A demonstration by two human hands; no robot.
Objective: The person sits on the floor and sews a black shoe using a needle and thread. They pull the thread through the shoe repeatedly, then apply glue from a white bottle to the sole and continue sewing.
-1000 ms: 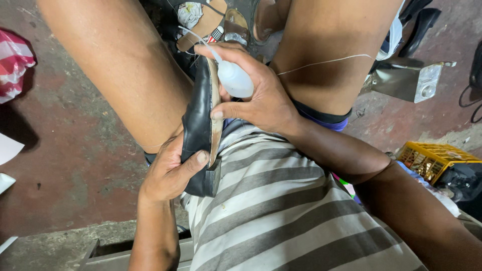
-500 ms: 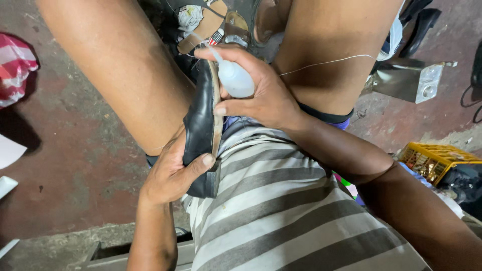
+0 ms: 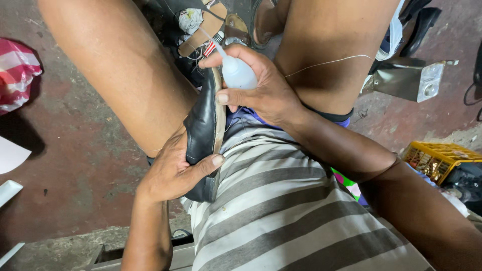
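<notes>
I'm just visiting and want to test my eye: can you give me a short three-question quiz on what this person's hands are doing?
1. True or false: the left hand holds the black shoe against the lap.
2. What does the right hand hold? A) a hammer B) a small white squeeze bottle C) a brush
3. What colour is the crate at the right edge?

Key: 1 true; 2 B; 3 yellow.

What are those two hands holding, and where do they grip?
Left hand grips the black leather shoe at its heel end; right hand wraps the small white squeeze bottle around its body.
</notes>
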